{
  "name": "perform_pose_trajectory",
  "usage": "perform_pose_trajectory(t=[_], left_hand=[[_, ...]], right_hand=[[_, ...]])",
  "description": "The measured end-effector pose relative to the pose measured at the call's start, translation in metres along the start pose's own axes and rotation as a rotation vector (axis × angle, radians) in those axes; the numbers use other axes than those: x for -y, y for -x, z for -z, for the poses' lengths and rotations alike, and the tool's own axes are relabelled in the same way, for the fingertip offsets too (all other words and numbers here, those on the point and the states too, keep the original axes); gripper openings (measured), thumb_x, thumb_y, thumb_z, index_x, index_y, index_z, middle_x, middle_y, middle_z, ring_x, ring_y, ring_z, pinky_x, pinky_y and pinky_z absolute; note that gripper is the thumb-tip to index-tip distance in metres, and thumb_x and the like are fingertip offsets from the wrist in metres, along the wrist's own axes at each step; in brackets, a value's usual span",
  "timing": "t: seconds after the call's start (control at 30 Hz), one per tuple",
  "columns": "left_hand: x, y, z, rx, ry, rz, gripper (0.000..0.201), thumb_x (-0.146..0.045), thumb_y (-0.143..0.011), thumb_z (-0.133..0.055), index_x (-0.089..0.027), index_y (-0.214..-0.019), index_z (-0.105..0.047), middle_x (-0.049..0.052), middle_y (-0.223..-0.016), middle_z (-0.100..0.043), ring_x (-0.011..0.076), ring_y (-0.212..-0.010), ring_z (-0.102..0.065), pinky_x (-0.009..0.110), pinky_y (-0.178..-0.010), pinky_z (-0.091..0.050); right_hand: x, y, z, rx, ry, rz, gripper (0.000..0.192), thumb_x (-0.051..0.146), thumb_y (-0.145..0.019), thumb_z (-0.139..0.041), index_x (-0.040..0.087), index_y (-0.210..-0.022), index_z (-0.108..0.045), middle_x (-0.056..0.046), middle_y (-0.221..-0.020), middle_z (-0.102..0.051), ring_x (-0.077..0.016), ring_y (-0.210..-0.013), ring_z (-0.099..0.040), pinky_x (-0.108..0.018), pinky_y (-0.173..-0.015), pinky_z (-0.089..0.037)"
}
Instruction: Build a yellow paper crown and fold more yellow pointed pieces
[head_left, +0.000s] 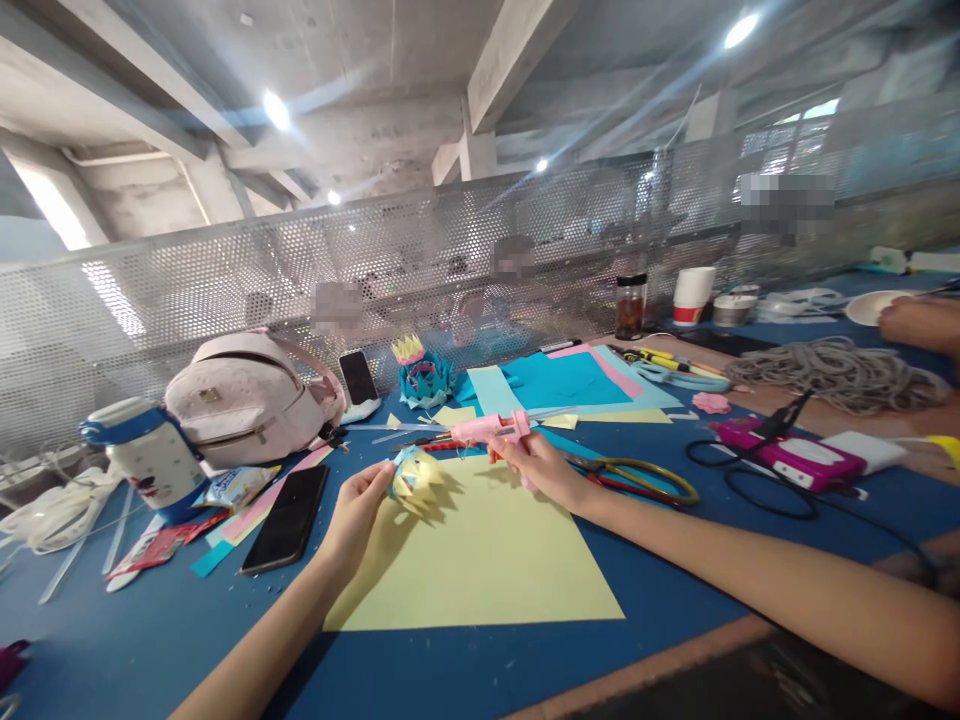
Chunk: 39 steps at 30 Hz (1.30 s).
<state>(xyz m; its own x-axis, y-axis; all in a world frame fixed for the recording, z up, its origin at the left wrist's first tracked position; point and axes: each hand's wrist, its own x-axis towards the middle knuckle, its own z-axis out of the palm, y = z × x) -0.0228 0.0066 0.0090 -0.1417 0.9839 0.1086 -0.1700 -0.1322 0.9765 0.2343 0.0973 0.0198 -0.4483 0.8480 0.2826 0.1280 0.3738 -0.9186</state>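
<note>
Bare concrete beams span the hall, with a perforated metal screen (420,260) behind a blue table (480,665). A yellow sheet (480,560) lies there. To its left stand a pale backpack (240,395), contents hidden, and a lidded tumbler (154,460). Over the sheet's far edge is a pink glue gun (480,430), its long axis running roughly sideways, nozzle pointing left and slightly down; the right hand (544,470) wraps its handle. Above the sheet, the left hand (360,515) pinches a small paper crown (418,482) by its left edge, zigzag points facing lower right. Near the screen, a dark-lidded jar (631,308) holds something brownish, beside white paper cups (694,290).
</note>
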Motion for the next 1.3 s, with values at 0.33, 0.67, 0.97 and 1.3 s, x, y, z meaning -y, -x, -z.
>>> perform_pose_trajectory(t=[0.33, 0.67, 0.97, 1.3], left_hand=[[-0.001, 0.001, 0.001, 0.002, -0.001, 0.009, 0.047, -0.059, -0.077, -0.078, -0.013, -0.069, -0.071, 0.009, -0.076, -0.075, 0.0176, -0.066, -0.066, 0.025, -0.066, -0.049], [0.010, -0.005, 0.008, 0.008, 0.013, -0.008, 0.041, -0.053, -0.084, -0.076, -0.012, -0.086, -0.071, 0.006, -0.079, -0.072, 0.0165, -0.071, -0.067, 0.027, -0.069, -0.053], [0.020, -0.009, 0.020, 0.060, -0.015, 0.015, 0.027, -0.038, -0.098, -0.063, -0.014, -0.109, -0.065, 0.005, -0.104, -0.068, 0.0168, -0.085, -0.068, 0.034, -0.076, -0.058], [0.008, -0.005, 0.013, 0.042, 0.058, 0.040, 0.045, -0.056, -0.081, -0.077, -0.012, -0.092, -0.076, 0.010, -0.086, -0.077, 0.0233, -0.081, -0.073, 0.029, -0.076, -0.054]], right_hand=[[0.002, 0.001, 0.000, -0.004, -0.007, 0.002, 0.063, 0.080, -0.077, -0.054, 0.017, -0.075, -0.061, 0.007, -0.053, -0.034, -0.0077, -0.040, -0.035, -0.022, -0.038, -0.029], [0.003, 0.001, 0.000, 0.006, -0.017, 0.009, 0.061, 0.078, -0.078, -0.055, 0.017, -0.075, -0.062, 0.007, -0.053, -0.033, -0.0078, -0.041, -0.034, -0.022, -0.038, -0.028], [-0.001, 0.000, 0.000, -0.003, 0.001, 0.004, 0.062, 0.078, -0.079, -0.054, 0.017, -0.076, -0.062, 0.007, -0.052, -0.034, -0.0089, -0.041, -0.036, -0.023, -0.039, -0.030], [0.001, 0.001, 0.000, -0.008, 0.004, -0.004, 0.065, 0.081, -0.078, -0.053, 0.017, -0.077, -0.062, 0.007, -0.052, -0.034, -0.0083, -0.041, -0.035, -0.022, -0.039, -0.030]])
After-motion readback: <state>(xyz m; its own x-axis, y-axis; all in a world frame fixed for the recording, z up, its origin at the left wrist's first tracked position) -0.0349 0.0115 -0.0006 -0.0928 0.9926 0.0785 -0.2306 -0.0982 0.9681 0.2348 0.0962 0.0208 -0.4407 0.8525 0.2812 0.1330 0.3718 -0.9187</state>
